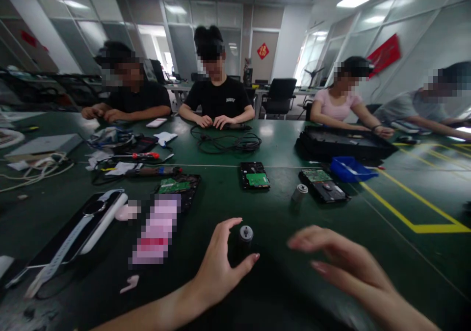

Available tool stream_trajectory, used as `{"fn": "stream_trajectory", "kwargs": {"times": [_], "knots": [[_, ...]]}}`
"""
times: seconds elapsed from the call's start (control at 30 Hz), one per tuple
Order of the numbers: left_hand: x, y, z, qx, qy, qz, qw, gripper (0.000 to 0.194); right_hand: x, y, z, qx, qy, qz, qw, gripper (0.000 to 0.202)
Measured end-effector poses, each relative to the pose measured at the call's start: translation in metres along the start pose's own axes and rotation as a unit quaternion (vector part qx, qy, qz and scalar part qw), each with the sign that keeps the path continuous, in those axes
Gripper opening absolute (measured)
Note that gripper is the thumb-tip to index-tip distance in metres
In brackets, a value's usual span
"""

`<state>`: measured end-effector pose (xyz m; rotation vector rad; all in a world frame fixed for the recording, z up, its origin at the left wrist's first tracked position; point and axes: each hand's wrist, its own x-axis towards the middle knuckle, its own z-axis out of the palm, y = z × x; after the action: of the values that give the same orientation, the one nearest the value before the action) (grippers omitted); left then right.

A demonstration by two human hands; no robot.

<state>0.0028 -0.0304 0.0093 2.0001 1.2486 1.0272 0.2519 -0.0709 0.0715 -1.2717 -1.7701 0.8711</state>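
A small metal cylinder, like a little motor (246, 234), stands upright on the green table in front of me. My left hand (224, 257) is open beside it, thumb and fingers curved around its left side; I cannot tell whether they touch it. Off to the right my right hand (342, 257) hovers open, slightly blurred, thumb and fingers apart with nothing between them. A second metal cylinder (300, 192) stands farther back. Beyond the hands lie a hard drive with a green circuit board (255, 175) and another hard drive (326, 185) to its right.
To the left lie a phone with a pink screen (157, 228), a white earbud (129, 284), a watch (94, 207) and another hard drive (191, 186). A blue tray (351, 168), black casing (344, 144) and coiled cable (228, 142) sit farther back. Several people work across the table.
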Motion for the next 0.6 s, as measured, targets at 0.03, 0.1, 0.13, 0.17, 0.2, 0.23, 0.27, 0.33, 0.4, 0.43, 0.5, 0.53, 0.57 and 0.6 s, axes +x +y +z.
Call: {"fn": "stream_trajectory", "kwargs": {"times": [0.03,0.1,0.13,0.17,0.2,0.23,0.27,0.33,0.4,0.43,0.5,0.53,0.57,0.6], "knots": [[0.005,0.001,0.001,-0.002,0.012,0.006,1.000,0.055,0.012,0.006,0.007,0.003,-0.020,-0.006,1.000,0.035],[0.013,0.003,0.000,-0.009,0.027,0.023,0.999,0.039,0.033,0.019,0.025,0.008,-0.072,-0.027,0.997,0.053],[0.017,0.004,-0.001,-0.015,0.024,0.031,0.999,0.032,0.041,0.024,0.035,0.007,-0.094,-0.041,0.995,0.062],[0.020,0.004,-0.003,-0.023,0.015,0.040,0.999,0.026,0.048,0.029,0.045,0.003,-0.111,-0.056,0.992,0.068],[0.023,0.004,-0.004,-0.032,0.005,0.047,0.998,0.021,0.052,0.034,0.053,-0.003,-0.120,-0.070,0.990,0.072],[0.025,0.004,-0.006,-0.041,-0.005,0.052,0.998,0.018,0.054,0.039,0.061,-0.009,-0.123,-0.081,0.989,0.074],[0.027,0.004,-0.007,-0.050,-0.012,0.053,0.997,0.017,0.055,0.043,0.066,-0.012,-0.122,-0.087,0.989,0.074],[0.030,0.003,-0.009,-0.068,-0.017,0.042,0.997,0.016,0.055,0.050,0.074,-0.012,-0.115,-0.086,0.990,0.070],[0.032,0.003,-0.010,-0.089,-0.022,0.021,0.996,0.014,0.053,0.055,0.077,-0.007,-0.110,-0.077,0.991,0.066],[0.033,0.003,-0.010,-0.099,-0.024,0.009,0.995,0.013,0.053,0.057,0.077,-0.005,-0.110,-0.071,0.991,0.064],[0.035,0.004,-0.011,-0.107,-0.028,-0.012,0.994,0.012,0.053,0.059,0.078,-0.007,-0.105,-0.064,0.992,0.059],[0.036,0.005,-0.011,-0.105,-0.028,-0.018,0.994,0.011,0.053,0.060,0.079,-0.011,-0.101,-0.061,0.993,0.057],[0.037,0.007,-0.011,-0.100,-0.028,-0.021,0.994,0.011,0.053,0.060,0.079,-0.017,-0.097,-0.061,0.993,0.055],[0.037,0.008,-0.011,-0.094,-0.025,-0.021,0.995,0.010,0.054,0.060,0.080,-0.021,-0.092,-0.062,0.994,0.053]]}}
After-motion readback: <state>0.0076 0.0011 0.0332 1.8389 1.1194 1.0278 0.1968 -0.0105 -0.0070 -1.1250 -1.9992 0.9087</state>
